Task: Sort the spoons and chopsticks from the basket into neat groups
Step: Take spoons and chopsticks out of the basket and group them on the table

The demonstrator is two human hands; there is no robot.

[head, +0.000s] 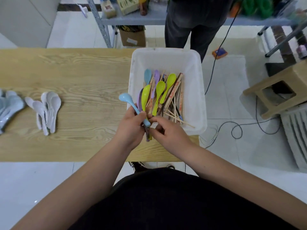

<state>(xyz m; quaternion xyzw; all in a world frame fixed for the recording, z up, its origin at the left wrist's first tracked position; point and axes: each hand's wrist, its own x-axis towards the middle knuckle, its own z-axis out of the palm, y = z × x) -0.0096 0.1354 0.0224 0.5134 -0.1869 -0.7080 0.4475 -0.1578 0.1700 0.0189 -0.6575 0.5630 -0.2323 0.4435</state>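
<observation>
A: Live at the right end of the table. Over the near rim of the white plastic mesh basket (pixel 166 62), the left hand (pixel 131 128) grips a bunch of plastic spoons (pixel 145 97) by the handles. A light blue plastic spoon (pixel 126 98) fans out leftward, with yellow-green and purple ones beside it.

B: And the right hand (pixel 171 132)?

A: Fingers curled, pinching at the handle ends of that same bunch. Which handle, I can't tell.

B: Inside the basket?

A: Two yellow-green spoons (pixel 171 80), a lilac one and a teal one, all lying on a heap of pale wooden chopsticks (pixel 176 105). Some carry red print, too blurred to read.

B: Sorted groups?

A: A cluster of white spoons (pixel 49 107) lies on the light wood-grain table (pixel 79 68), well left of the basket. Pale blue-grey spoons (pixel 10 105) sit at the view's left edge.

B: The room?

A: White tiled floor (pixel 224 97) with a black cable (pixel 214 67) looping across it. A person in dark trousers (pixel 177 30) stands beyond the table. There's a grey metal shelf (pixel 132 19) of printed boxes, lettering blurred, and a tan wooden stool (pixel 295 72) at right.
</observation>
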